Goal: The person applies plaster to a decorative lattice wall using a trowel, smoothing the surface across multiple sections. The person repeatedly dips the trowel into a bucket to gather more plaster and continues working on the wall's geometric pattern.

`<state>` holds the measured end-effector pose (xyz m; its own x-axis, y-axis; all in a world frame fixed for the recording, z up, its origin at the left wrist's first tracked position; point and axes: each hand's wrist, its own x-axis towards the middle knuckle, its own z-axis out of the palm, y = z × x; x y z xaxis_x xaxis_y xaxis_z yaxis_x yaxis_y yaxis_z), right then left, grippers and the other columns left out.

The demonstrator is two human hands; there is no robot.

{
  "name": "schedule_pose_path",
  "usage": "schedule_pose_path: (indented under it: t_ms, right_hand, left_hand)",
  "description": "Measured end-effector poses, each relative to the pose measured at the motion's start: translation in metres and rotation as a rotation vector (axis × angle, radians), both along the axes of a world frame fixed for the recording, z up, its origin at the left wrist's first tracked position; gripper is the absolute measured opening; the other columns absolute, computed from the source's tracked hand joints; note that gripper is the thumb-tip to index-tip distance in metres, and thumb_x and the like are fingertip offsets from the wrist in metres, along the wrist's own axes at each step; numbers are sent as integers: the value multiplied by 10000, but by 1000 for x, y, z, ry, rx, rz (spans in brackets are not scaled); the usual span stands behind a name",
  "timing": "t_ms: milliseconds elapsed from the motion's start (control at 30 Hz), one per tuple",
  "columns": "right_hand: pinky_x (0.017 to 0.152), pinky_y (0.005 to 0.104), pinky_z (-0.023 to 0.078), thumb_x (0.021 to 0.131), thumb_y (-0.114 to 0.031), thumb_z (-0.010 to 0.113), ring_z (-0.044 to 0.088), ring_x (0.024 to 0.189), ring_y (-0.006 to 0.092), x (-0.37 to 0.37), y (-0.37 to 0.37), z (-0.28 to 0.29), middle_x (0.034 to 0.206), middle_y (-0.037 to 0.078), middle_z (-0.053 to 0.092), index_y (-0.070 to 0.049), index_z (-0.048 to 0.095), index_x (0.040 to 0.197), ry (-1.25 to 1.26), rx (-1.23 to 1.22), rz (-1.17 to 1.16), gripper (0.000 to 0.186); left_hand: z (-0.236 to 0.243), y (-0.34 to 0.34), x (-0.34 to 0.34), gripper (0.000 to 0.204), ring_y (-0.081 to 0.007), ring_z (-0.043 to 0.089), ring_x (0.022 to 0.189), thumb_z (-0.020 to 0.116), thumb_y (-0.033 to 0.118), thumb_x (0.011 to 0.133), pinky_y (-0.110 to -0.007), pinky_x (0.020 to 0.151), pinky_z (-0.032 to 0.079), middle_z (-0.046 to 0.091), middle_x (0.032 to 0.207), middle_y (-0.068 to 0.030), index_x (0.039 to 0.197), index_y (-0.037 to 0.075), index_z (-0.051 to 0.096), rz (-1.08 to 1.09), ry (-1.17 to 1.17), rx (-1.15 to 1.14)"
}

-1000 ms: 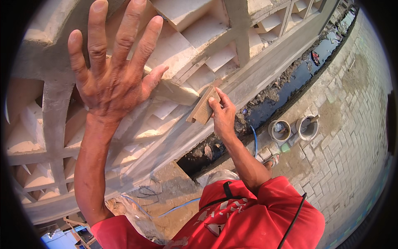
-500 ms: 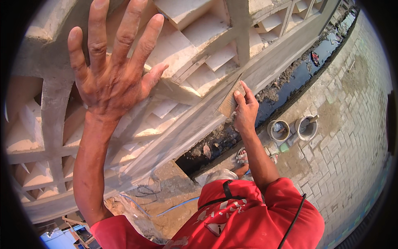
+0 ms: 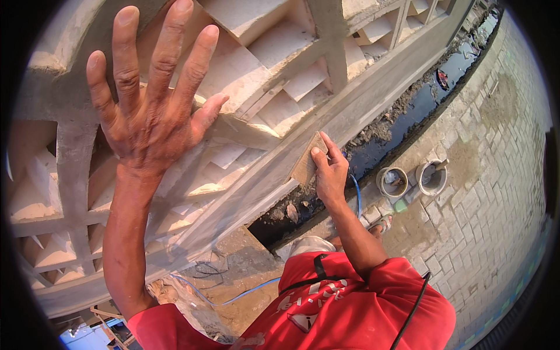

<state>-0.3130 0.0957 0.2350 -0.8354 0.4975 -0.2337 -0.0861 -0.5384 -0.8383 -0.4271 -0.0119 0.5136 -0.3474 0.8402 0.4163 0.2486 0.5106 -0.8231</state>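
Note:
My left hand (image 3: 153, 111) lies spread against the wall of grey concrete lattice (image 3: 79, 157), its fingers stretched upward and apart, holding nothing. Lower and to the right, my right hand (image 3: 331, 172) grips a small flat tan rectangular block (image 3: 305, 158), thumb on its face. The block rests by the smooth grey ledge (image 3: 373, 96) that runs along the foot of the lattice. Whether the block touches the ledge is hard to tell. Some of the block is covered by my fingers.
Below the ledge runs a ditch (image 3: 408, 125) with dark water and debris. Two buckets, a left one (image 3: 393, 182) and a right one (image 3: 431, 178), stand on the grey paving (image 3: 496, 192) beyond it. A blue hose (image 3: 256, 287) crosses the ground near my body.
My right hand has moved down and left along the ledge with the block. My left hand has shifted slightly left in the view, still spread on the lattice.

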Motion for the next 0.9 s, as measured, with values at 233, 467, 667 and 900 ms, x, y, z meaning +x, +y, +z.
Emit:
schedule_pose_path:
  t_ms: [233,467,667,900]
  right_hand:
    - [879,298,455,884,-145,568,569,995,181,-51,35,-2,1133,173,591,48,479,1308,34,71,-76,475]
    - [909,301,444,883,-136,580,559,1037,178,-2,-17,8,1173,149,580,54,479,1303,-33,74,209,472]
    - [845,289,476,890,-145,583,566,993,166,-22,47,6,1174,142,570,40,464,1319,27,36,-86,482]
    - [693,237,477,887,-167,586,562,888,123,-46,21,3,1105,119,587,28,470,1321,31,0,-26,490]
  left_hand:
    - [1,4,1,697,-279,271,1386,559,676,719,-439,1162,-5,346,1480,81,1346,389,457,0,-6,7]
    - [0,0,-1,665,-279,269,1387,532,669,746,-433,1164,-7,345,1481,83,1344,388,461,-13,-9,6]
    - [1,1,3,647,-277,270,1387,507,673,761,-432,1164,-4,354,1476,84,1340,386,468,24,-1,-10]
    - [1,3,1,634,-274,277,1383,501,667,770,-433,1163,0,365,1470,82,1337,384,472,11,5,-7]
